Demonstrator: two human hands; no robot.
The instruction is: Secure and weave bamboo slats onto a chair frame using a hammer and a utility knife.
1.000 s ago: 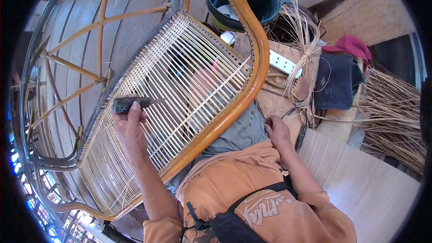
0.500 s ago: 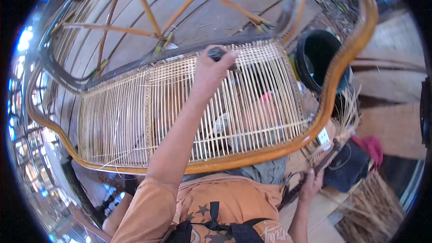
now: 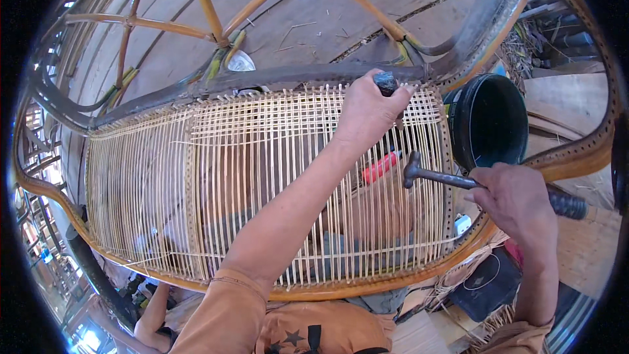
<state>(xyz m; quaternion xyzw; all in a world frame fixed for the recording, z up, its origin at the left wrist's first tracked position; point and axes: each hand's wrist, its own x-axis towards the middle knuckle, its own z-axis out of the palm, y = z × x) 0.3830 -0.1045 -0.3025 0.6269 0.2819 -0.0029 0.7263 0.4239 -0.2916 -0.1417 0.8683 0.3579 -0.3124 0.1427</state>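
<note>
A rattan seat panel (image 3: 252, 132) with pale cane strands lies before me in an orange-brown frame (image 3: 367, 288). Cross strands are woven along its far edge. At that far edge, toward the right, my left hand (image 3: 367, 110) is closed around a tool with a dark handle end (image 3: 385, 82); its working end is hidden beneath the hand. My right hand (image 3: 514, 198) grips a hammer (image 3: 445, 177) by its handle, near the panel's right side. The hammer's metal head hangs above the strands, apart from the left hand's tool.
A black bucket (image 3: 496, 124) stands beyond the panel's right edge. Curved rattan bars (image 3: 262, 3) rise at the far side. Beneath the strands, a red object (image 3: 380, 168) shows. A black item (image 3: 485, 288) lies at lower right. Another person's arm (image 3: 154, 314) appears at lower left.
My right hand has risen from the lower right to beside the panel, bringing the hammer over the strands. My view has shifted, and the left hand still grips its tool at the far edge.
</note>
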